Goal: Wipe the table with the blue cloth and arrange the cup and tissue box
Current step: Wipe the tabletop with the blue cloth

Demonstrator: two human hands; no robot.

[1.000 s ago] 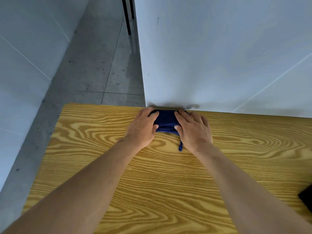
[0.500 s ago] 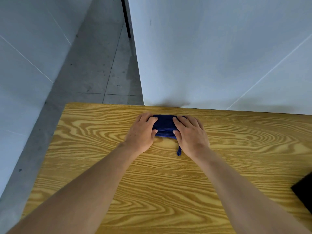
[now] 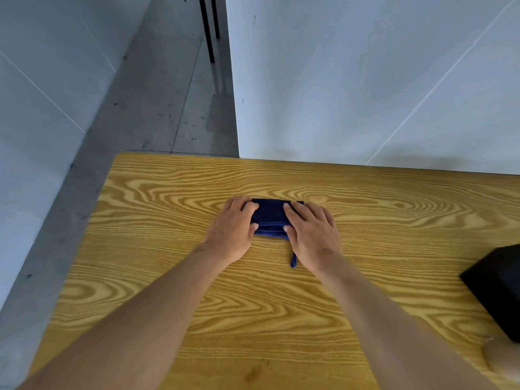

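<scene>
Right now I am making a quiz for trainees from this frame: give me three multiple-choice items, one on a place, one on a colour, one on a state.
1. Where is the black box?
A. at the table's right edge
B. at its left edge
C. on the floor

2. What colour is the cloth?
A. red
B. dark blue
C. white

3. How do the hands meet the cloth?
A. both lifted clear
B. only one touches it
C. both press it flat on the table

Key: A, the box sits at the right edge, partly cut off; B, dark blue shows between the hands; C, left hand and right hand lie palm down on it.
</scene>
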